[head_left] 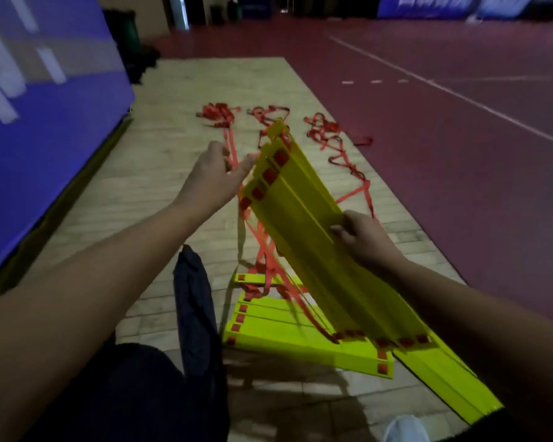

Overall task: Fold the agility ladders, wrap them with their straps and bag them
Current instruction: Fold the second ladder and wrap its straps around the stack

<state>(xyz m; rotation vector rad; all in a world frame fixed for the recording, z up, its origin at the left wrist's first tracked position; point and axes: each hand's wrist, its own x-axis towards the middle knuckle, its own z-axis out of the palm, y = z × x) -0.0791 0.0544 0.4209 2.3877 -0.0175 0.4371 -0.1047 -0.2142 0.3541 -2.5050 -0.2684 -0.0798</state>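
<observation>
A stack of yellow ladder rungs (304, 218) is held up tilted above the floor, with red straps (268, 250) hanging from it. My left hand (214, 177) pinches the stack's upper left edge. My right hand (364, 237) grips its right long edge. Below, a second flat pile of yellow rungs (288, 339) lies on the wooden floor. More yellow rungs (444, 384) lie to its right. A dark blue bag (195, 307) lies crumpled on the floor to the left of the piles.
Loose red straps (326, 132) trail in three bunches across the wooden floor strip (160, 148) ahead. A blue padded wall (45, 100) runs along the left. Red court flooring (460, 106) with white lines lies to the right. A white shoe (403, 429) shows at the bottom.
</observation>
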